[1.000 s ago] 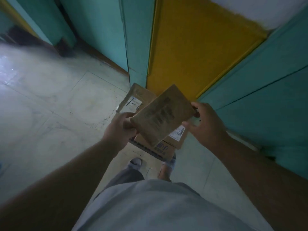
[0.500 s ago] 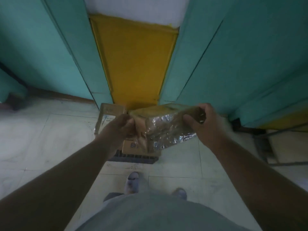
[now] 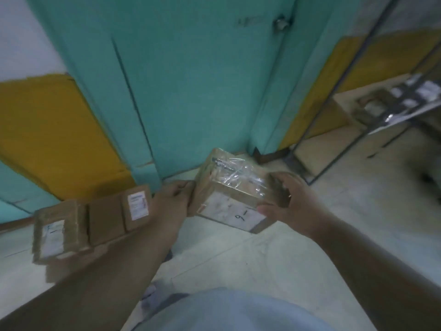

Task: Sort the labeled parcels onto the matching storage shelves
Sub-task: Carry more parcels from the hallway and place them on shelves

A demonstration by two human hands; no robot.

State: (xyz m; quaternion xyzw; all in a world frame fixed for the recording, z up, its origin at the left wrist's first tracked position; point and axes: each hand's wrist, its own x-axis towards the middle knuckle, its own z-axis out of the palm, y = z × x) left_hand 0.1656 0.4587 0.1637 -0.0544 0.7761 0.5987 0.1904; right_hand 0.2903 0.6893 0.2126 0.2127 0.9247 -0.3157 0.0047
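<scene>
I hold a small brown cardboard parcel (image 3: pixel 232 191) with both hands in front of my waist. Clear tape shines on its top, and a white label on the side facing me bears a handwritten mark. My left hand (image 3: pixel 169 206) grips its left end. My right hand (image 3: pixel 284 201) grips its right end. A pile of other brown parcels (image 3: pixel 90 220) with white labels lies on the floor to the left, behind my left forearm. A metal storage shelf (image 3: pixel 391 111) with blurred parcels on it stands at the right.
A teal door (image 3: pixel 191 80) with a latch near its top faces me, set between teal frame posts. Yellow and white wall shows on both sides. The floor (image 3: pixel 274 259) is pale tile. My feet are just visible below.
The view has swung to the right: the yellow wall panel slid left and the metal shelf came into sight. The parcel has turned in my hands, so its labelled side now faces me.
</scene>
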